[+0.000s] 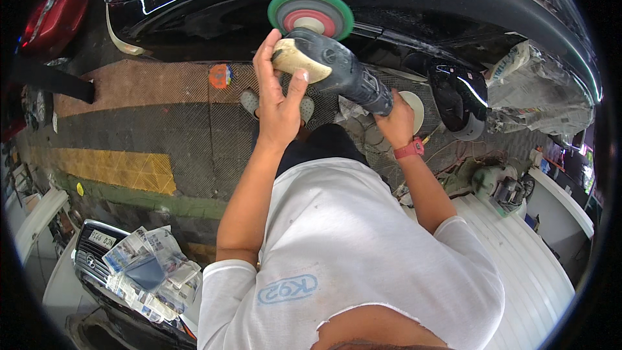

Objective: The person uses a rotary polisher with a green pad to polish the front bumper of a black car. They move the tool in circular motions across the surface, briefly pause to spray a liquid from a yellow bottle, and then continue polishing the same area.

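A black power polisher (346, 74) is held in front of me in both hands. My left hand (278, 107) is closed around the cream-coloured cover at its head, fingers on the far side and thumb on the near side. My right hand (396, 123), with a red watch at the wrist, is wrapped around the rear of the black body. The round pad (311, 1), green-rimmed with grey and red rings inside, overlaps the glossy black car panel (220, 26). Whether the pad touches the panel, I cannot tell.
Newspaper and plastic masking (538, 91) covers part of the car at right, near a black side mirror (457, 97). A red car (58, 10) stands far left. Newspapers (152, 272) lie over a car front at lower left. A green-grey machine (499, 185) sits at right.
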Demonstrator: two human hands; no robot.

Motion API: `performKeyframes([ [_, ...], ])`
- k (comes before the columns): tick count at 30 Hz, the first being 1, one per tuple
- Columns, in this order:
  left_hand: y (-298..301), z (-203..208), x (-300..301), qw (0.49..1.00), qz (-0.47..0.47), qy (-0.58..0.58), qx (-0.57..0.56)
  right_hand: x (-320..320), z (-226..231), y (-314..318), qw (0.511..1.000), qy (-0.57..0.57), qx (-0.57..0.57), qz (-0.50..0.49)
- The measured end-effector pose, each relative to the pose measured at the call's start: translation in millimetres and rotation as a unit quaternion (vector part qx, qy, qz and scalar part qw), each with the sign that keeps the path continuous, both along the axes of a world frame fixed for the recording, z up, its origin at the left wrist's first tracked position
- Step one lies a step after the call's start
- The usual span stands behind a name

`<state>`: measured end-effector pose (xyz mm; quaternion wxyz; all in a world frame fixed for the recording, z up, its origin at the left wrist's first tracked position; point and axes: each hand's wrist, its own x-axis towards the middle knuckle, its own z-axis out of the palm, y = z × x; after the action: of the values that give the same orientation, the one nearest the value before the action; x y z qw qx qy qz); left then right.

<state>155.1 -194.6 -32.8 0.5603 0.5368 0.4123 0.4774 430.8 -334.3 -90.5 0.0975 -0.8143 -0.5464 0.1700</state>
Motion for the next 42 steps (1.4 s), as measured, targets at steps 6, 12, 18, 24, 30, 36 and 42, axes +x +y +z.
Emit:
performKeyframes([
  [6, -6, -34, -35, 0.991, 0.066, 0.035, -0.111, -28, -33, 20, 0.996, 0.032, -0.045, 0.064],
  [12, -12, -37, -30, 0.992, 0.061, 0.038, -0.105, -23, -43, 12, 0.997, 0.058, -0.035, 0.046],
  [18, -6, -12, 3, 0.998, 0.023, -0.035, -0.051, 0, -39, 6, 0.999, 0.013, 0.03, -0.012],
  [24, 10, -63, -40, 0.968, 0.184, -0.067, -0.159, -61, -54, 35, 0.999, -0.003, -0.005, 0.032],
  [30, 63, -59, -117, 0.943, 0.301, 0.008, -0.14, -149, -51, 88, 0.987, 0.089, -0.049, 0.124],
  [36, 80, -55, -139, 0.945, 0.302, 0.059, -0.11, -141, -38, 109, 0.974, 0.128, -0.028, 0.187],
  [42, 22, -15, -30, 0.981, 0.154, 0.095, -0.062, -47, -38, 26, 0.993, 0.084, -0.016, 0.075],
])
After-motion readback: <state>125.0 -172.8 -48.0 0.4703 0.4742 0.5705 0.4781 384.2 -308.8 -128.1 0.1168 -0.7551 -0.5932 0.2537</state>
